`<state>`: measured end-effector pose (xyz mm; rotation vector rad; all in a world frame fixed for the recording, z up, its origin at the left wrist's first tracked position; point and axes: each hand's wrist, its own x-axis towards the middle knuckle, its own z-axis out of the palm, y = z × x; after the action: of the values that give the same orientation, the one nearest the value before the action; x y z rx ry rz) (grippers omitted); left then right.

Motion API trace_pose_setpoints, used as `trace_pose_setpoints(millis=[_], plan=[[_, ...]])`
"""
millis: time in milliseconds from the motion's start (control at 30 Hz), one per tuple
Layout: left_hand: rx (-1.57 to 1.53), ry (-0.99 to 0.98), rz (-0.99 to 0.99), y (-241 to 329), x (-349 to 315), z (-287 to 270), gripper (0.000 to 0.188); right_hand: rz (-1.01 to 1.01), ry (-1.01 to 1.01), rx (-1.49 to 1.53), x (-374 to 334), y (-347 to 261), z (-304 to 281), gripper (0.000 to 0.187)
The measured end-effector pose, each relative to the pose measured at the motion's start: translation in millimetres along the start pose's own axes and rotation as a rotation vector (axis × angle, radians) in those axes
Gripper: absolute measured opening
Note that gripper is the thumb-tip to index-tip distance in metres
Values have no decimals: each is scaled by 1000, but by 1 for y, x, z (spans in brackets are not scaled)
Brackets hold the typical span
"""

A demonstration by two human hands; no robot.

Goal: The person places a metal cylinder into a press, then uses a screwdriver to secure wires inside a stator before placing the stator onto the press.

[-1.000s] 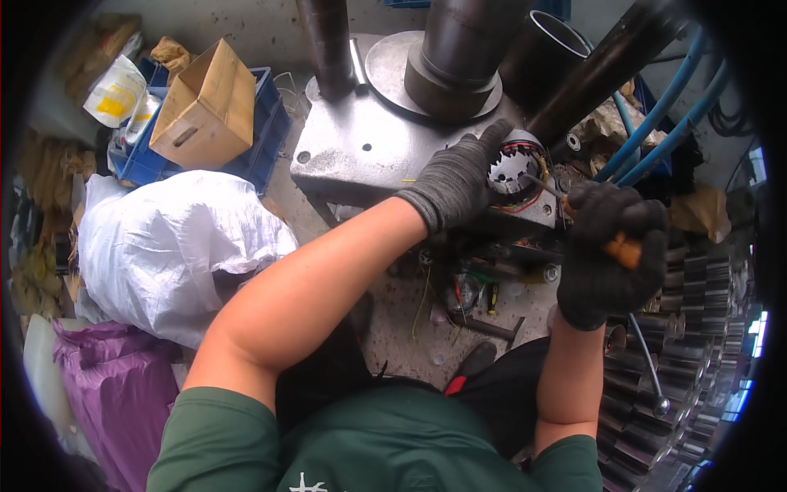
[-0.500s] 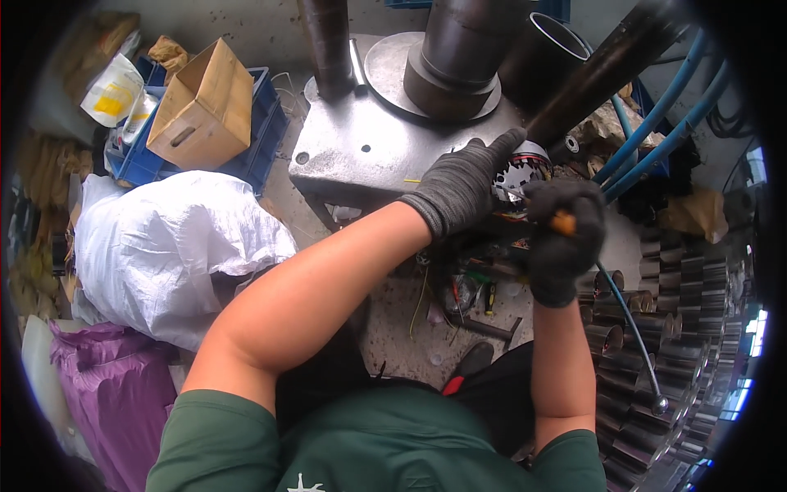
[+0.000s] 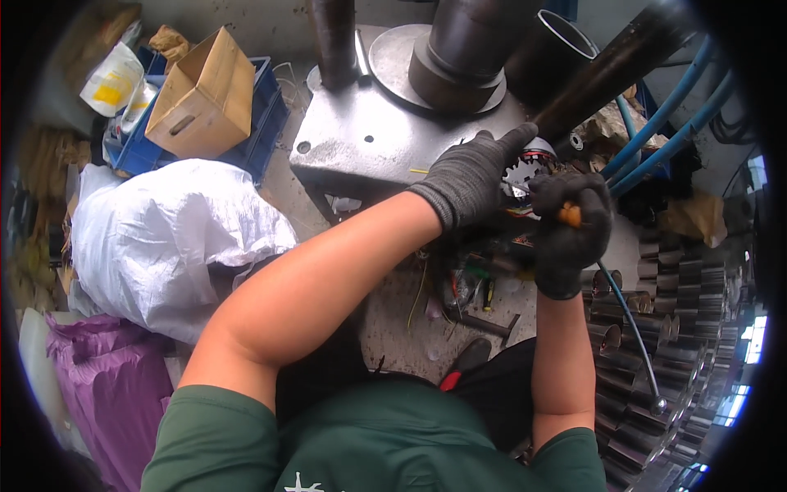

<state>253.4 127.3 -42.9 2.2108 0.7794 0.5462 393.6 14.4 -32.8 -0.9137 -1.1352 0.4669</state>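
My left hand point(image 3: 474, 174), in a dark grey knit glove, is against a round part with a toothed rim point(image 3: 521, 175) at the side of the metal machine block. Its forefinger reaches over the far side of the part; the other fingertips are hidden. In a black glove, my right hand point(image 3: 575, 234) is closed round an orange-handled tool point(image 3: 570, 215), which looks like a screwdriver. A thin metal shaft runs from that fist toward the toothed part. Where its tip touches cannot be made out.
A machine block point(image 3: 352, 143) bears dark upright columns; a dark bar point(image 3: 615, 74) slants above my hands. Blue hoses point(image 3: 664, 115) and a ball-ended lever point(image 3: 658, 404) are at right, near stacked metal tubes point(image 3: 648, 328). Left are a cardboard box point(image 3: 176, 123) and white sack point(image 3: 164, 246).
The whole picture has shifted slightly. Both hands keep their places at the toothed part, and the right glove looks less blurred than before.
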Motion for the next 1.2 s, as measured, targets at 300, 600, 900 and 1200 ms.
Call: trace_pose_setpoints(millis=[300,600,900,1200], plan=[[19,12,36,-6,0,1,88,59,39,184,6,-15,12,25],[54,24,27,-5,1,4,89,40,77,193,12,-17,12,26],[48,-12,20,-2,-4,4,96,-8,92,214,15,-24,10,31],[59,-15,24,-3,0,7,92,-88,-42,309,0,-37,2,28]])
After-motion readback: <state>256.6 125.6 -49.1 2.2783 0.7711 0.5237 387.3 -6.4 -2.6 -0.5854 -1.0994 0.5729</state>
